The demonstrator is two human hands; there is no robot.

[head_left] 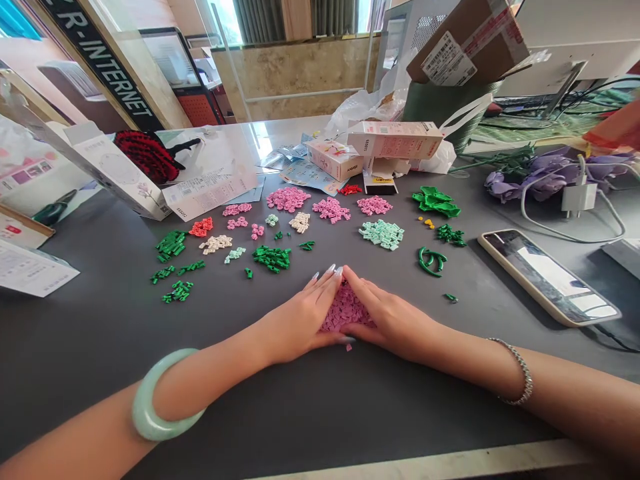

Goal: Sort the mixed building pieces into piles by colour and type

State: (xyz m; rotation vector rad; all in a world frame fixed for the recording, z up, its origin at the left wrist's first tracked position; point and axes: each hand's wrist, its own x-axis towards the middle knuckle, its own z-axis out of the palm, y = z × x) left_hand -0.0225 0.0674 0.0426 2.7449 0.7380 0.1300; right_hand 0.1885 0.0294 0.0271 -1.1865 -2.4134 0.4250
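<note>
A heap of small pink building bricks point(347, 310) lies on the dark table, ringed by both hands. My left hand point(303, 320) rests along its left side, fingers stretched out and thumb apart. On the other side, my right hand point(395, 317) mirrors it, also open, with fingers straight. The fingertips meet beyond the heap and the thumbs meet on the near side. One loose pink brick point(349, 347) lies just below the thumbs. Past the hands are sorted piles: dark green bricks point(271, 259), mint bricks point(381, 234) and pink bricks point(331, 209).
A phone point(550, 275) lies at right, near a white charger point(579, 199) and purple flowers point(530, 177). Pink-and-white boxes point(395, 139) and plastic bags stand behind the piles. An upright white box point(115, 173) is at left. Curved green pieces point(431, 261) lie right of the hands.
</note>
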